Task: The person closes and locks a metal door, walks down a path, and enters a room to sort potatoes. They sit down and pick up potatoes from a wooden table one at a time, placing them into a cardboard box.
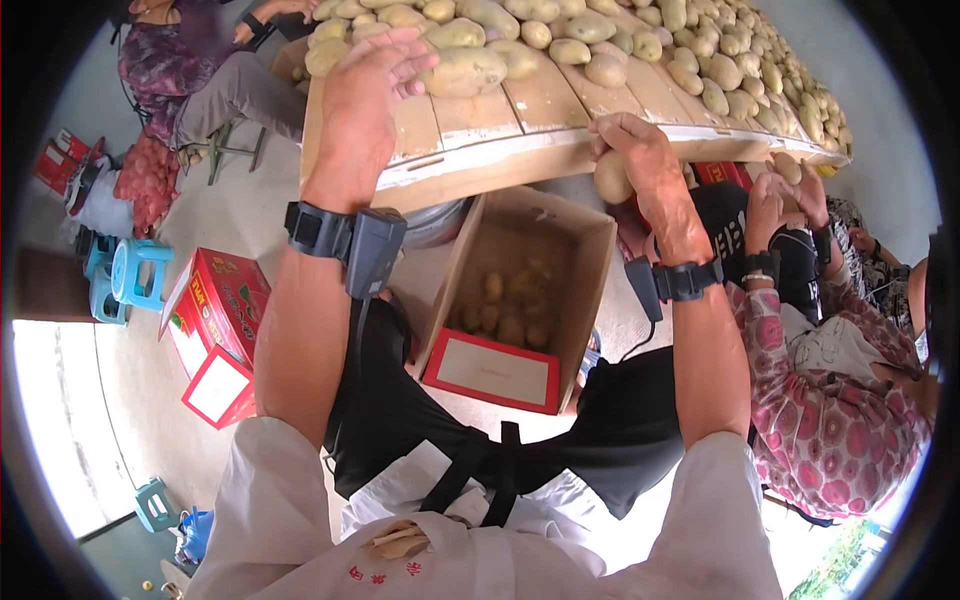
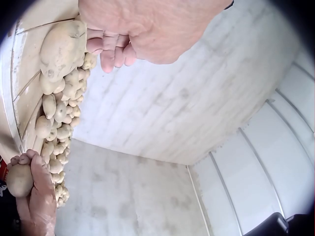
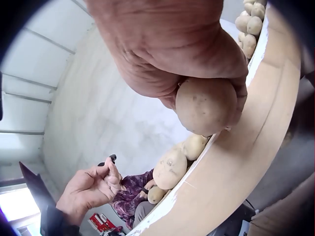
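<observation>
My right hand [image 1: 645, 160] grips a round, pale brown potato [image 1: 612, 178] just past the table's near edge. Up close in the right wrist view, that potato [image 3: 206, 105] sits in the curled fingers. Over the table's left end, my left hand [image 1: 362, 110] is raised with loosely bent fingers and nothing held. A large potato [image 1: 467, 73] lies on the boards beside its fingertips. In the left wrist view the left hand's fingers [image 2: 119, 51] hang next to the same large potato [image 2: 63, 49].
More potatoes [image 1: 725, 70] cover the plank table [image 1: 415, 125]. Below its edge stands an open cardboard box [image 1: 590, 290] with several potatoes inside. A red apple carton [image 1: 225, 310] and blue stools [image 1: 140, 270] are at left. A person [image 1: 830, 400] at right holds a potato; another person [image 1: 165, 80] sits far left.
</observation>
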The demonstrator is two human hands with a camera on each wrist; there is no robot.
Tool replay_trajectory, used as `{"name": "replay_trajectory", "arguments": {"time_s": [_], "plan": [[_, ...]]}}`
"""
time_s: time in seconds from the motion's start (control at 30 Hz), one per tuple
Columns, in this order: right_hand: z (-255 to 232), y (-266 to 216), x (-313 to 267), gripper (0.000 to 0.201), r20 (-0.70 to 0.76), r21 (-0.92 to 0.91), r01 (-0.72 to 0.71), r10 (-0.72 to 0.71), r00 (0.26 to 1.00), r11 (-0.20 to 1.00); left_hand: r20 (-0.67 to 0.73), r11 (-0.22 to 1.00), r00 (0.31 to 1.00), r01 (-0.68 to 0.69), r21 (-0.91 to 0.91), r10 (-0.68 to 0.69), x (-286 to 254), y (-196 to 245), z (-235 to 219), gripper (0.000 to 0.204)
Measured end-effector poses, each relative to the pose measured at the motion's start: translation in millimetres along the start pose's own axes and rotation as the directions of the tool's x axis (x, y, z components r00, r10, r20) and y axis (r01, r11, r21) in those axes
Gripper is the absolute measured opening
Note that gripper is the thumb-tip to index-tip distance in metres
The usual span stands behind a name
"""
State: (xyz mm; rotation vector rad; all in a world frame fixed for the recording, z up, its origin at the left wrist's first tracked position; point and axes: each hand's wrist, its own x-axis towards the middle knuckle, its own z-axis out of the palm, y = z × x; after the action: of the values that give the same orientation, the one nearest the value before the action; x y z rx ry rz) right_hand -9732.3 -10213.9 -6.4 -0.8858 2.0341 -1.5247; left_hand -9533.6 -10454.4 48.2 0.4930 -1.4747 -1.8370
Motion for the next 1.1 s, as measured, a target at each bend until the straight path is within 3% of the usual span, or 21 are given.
{"name": "replay_trajectory", "arguments": {"time_s": [0.03, 0.07, 0.1, 0.13, 0.17, 0.2, 0.27, 0.33, 0.4, 0.43, 0.53, 0.67, 0.73, 0.87, 0.93, 0.97, 1.0, 1.03, 1.07, 1.1], "plan": [[1.4, -9.9, -1.2, 0.026, 0.000, 0.004, 0.027, -0.027, 1.000, 1.000, -0.002, 0.999, 1.000, 0.009, 0.037, -0.008, 0.8, 0.9, 1.0, 0.032], [3.0, -19.7, -4.8, 0.026, -0.083, 0.036, -0.035, 0.038, 0.996, 0.999, -0.002, 0.999, 1.000, -0.015, 0.040, 0.015, 3.4, 1.3, 3.1, 0.032], [3.5, -26.6, -7.2, 0.025, -0.161, 0.073, -0.098, 0.109, 0.981, 0.993, 0.010, 0.988, 1.000, 0.003, 0.153, -0.005, 5.5, 1.0, 6.5, 0.033], [3.3, -29.7, -6.6, 0.025, -0.161, 0.074, -0.082, 0.093, 0.983, 0.994, 0.017, 0.964, 0.999, 0.024, 0.264, -0.030, 8.4, -2.3, 7.7, 0.035], [2.9, -31.4, -5.4, 0.025, -0.203, 0.148, -0.078, 0.107, 0.973, 0.986, 0.068, 0.884, 0.996, -0.078, 0.461, 0.052, 15.9, -13.4, 5.4, 0.040], [2.2, -32.9, -4.1, 0.026, -0.243, 0.221, -0.070, 0.124, 0.962, 0.973, 0.069, 0.882, 0.995, -0.090, 0.462, 0.065, 19.4, -21.7, 7.0, 0.040], [2.3, -35.1, -2.5, 0.026, -0.247, 0.242, -0.058, 0.120, 0.962, 0.969, 0.221, 0.512, 0.945, -0.317, 0.798, 0.241, 25.9, -31.8, 17.0, 0.048], [2.0, -37.8, -3.2, 0.027, -0.254, 0.275, -0.057, 0.130, 0.959, 0.960, 0.263, 0.437, 0.944, -0.326, 0.839, 0.199, 29.6, -39.4, 19.3, 0.055], [0.8, -41.5, -6.4, 0.026, -0.258, 0.280, -0.052, 0.127, 0.958, 0.958, 0.415, 0.179, 0.892, -0.444, 0.878, 0.177, 26.4, -44.7, 22.3, 0.061], [0.2, -43.7, -8.6, 0.025, -0.266, 0.290, -0.049, 0.130, 0.955, 0.956, 0.415, 0.135, 0.904, -0.426, 0.895, 0.104, 21.3, -39.5, 24.9, 0.062], [-4.3, -44.1, -11.8, 0.024, -0.286, 0.320, -0.029, 0.126, 0.950, 0.947, 0.401, 0.073, 0.913, -0.406, 0.911, 0.076, 8.6, -13.8, 31.6, 0.066], [-9.7, -41.5, -13.0, 0.024, -0.286, 0.370, 0.013, 0.100, 0.953, 0.929, 0.445, 0.055, 0.891, -0.451, 0.891, 0.088, 10.2, -38.3, 17.1, 0.070], [-9.1, -43.8, -13.9, 0.024, -0.292, 0.378, 0.010, 0.109, 0.950, 0.926, 0.502, 0.259, 0.865, -0.485, 0.835, 0.001, 11.3, -37.0, 19.1, 0.072], [-6.5, -46.0, -17.4, 0.023, -0.280, 0.367, 0.014, 0.097, 0.955, 0.930, 0.467, 0.177, 0.884, -0.455, 0.872, -0.025, 9.5, -33.1, 23.9, 0.066], [-6.5, -42.9, -15.6, 0.022, -0.278, 0.372, 0.012, 0.099, 0.955, 0.928, 0.370, 0.461, 0.922, -0.283, 0.841, -0.110, 14.4, -34.6, 22.1, 0.057], [-6.2, -41.4, -14.3, 0.022, -0.278, 0.379, 0.013, 0.101, 0.955, 0.925, 0.367, 0.454, 0.924, -0.282, 0.845, -0.110, 16.3, -34.9, 21.5, 0.057], [-6.8, -42.3, -13.5, 0.022, -0.278, 0.388, 0.016, 0.100, 0.955, 0.922, 0.327, 0.816, 0.932, -0.063, 0.575, -0.158, 18.3, -32.4, 24.0, 0.054], [-8.1, -44.1, -13.2, 0.021, -0.276, 0.396, 0.020, 0.098, 0.956, 0.918, 0.311, 0.972, 0.925, 0.174, 0.161, -0.217, 19.9, -29.4, 25.8, 0.051], [-8.9, -45.5, -12.7, 0.021, -0.273, 0.403, 0.025, 0.094, 0.957, 0.915, 0.311, 0.972, 0.926, 0.167, 0.167, -0.213, 20.0, -25.9, 25.2, 0.051], [-8.9, -46.1, -12.3, 0.021, -0.279, 0.420, 0.034, 0.094, 0.956, 0.907, 0.312, 0.938, 0.893, 0.345, -0.016, -0.323, 15.6, -17.6, 26.5, 0.050]]}}
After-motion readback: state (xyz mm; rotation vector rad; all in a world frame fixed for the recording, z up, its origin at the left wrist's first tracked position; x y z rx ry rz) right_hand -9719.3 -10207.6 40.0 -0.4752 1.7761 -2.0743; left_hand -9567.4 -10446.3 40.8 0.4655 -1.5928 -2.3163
